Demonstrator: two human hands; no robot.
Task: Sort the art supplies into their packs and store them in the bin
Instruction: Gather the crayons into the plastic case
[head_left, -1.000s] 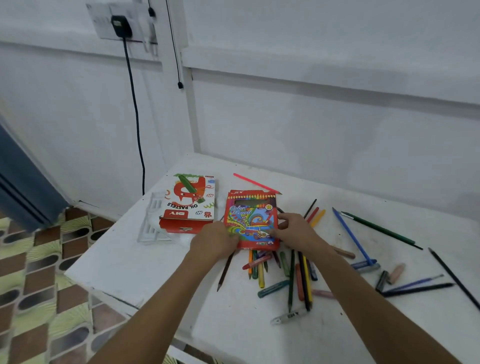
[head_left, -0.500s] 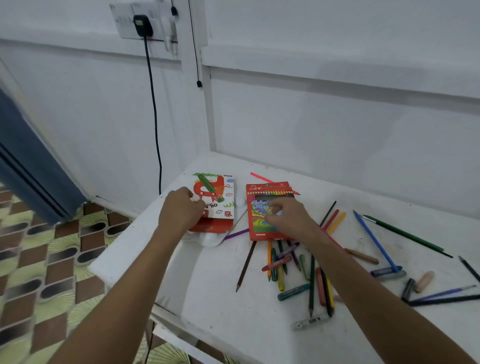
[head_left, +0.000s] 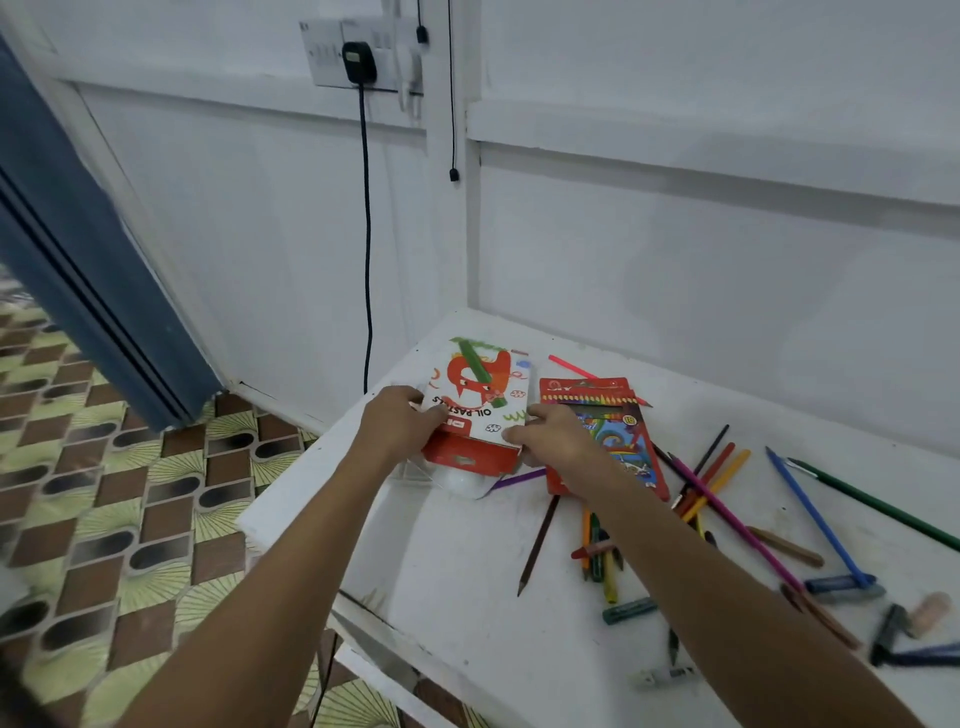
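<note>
Floor: patterned tile in brown, green and black, at 9 o'clock of the counter

Socket plate: on the white wall at 12 o'clock, a black plug in it, black cable hanging straight down behind the counter's far left corner

Counter: white, scuffed top, set into the wall corner; carries all the art supplies

Left hand: fingers curled onto the left edge of the oil pastel box, thumb laid across its printed face; gripping it

Oil pastel box: white and red card, "OIL PASTELS" legible upside down, near end tilted up off the counter, red flap end toward the person; a clear plastic tray shows beneath it at 6 o'clock

Right hand: fingertips pinching the near right corner of the oil pastel box, wrist lying across the colour pencil pack

Colour pencil pack: red card with multicoloured print, flat on the counter just beside the oil pastel box at 3 o'clock, partly hidden by the right hand

Pink pencil: at 12 o'clock of the colour pencil pack, partly under it

Loose pencils and crayons: short heap at 6 o'clock of the colour pencil pack, partly under the right forearm

Blue pencil: lying diagonal, at 3 o'clock of the heap

Green pencil: long, near the counter's right side, well apart from both packs
</note>
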